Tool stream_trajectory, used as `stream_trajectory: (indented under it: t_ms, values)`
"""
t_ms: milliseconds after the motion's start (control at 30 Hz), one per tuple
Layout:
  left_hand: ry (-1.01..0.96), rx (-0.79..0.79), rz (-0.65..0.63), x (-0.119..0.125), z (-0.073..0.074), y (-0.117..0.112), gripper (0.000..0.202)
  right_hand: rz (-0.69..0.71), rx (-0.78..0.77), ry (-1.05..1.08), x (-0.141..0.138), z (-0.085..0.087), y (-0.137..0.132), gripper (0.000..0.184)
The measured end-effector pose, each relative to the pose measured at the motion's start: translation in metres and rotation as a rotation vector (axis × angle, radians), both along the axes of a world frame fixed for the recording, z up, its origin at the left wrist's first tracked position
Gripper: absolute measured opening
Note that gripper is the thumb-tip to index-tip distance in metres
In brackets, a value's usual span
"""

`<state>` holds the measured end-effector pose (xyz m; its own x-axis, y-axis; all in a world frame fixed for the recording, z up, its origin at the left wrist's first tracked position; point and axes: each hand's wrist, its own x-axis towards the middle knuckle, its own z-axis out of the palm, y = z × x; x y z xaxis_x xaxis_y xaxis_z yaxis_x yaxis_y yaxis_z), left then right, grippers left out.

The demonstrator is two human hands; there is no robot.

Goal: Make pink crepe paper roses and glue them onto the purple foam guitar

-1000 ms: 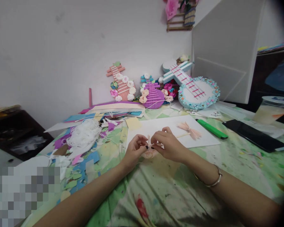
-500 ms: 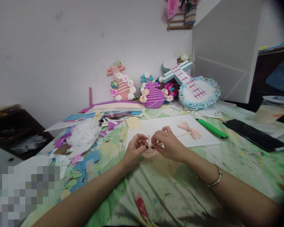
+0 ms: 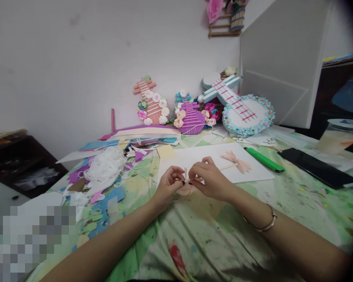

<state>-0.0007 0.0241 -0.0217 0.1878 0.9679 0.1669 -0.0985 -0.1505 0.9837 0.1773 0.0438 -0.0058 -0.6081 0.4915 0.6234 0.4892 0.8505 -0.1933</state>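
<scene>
My left hand [image 3: 168, 187] and my right hand [image 3: 210, 179] meet near the front edge of a white sheet [image 3: 191, 156]. Both pinch at a pale pink, petal-like paper piece [image 3: 186, 190], which shows below and between the fingertips. A thin pale strip sticks up between the two hands. How each finger grips the piece is partly hidden. Beyond my right hand, a peach paper bow shape [image 3: 237, 161] with a thin stick lies on the sheet.
A green cutter [image 3: 264, 159] and a black phone-like slab [image 3: 310, 167] lie to the right. At left sit a tangle of white string [image 3: 105, 165] and coloured scraps [image 3: 91, 215]. Craft instruments with paper flowers, one purple [image 3: 191, 119], one light blue [image 3: 247, 113], lean at the wall.
Both hands stay in almost the same place, still pinching the pink paper piece. The view has shifted very slightly.
</scene>
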Motion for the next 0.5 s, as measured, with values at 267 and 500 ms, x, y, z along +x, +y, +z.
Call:
stream_trajectory:
  t_ms: [267, 500]
  values:
    - [-0.007, 0.004, -0.002, 0.0007, 0.001, 0.0, 0.028, -0.005, 0.0, -0.001, -0.0001, -0.0003, -0.0002, 0.01]
    - [-0.008, 0.0, -0.008, 0.0001, 0.0003, 0.0001, 0.028, -0.012, 0.011, -0.007, 0.0, -0.0006, 0.0004, 0.011]
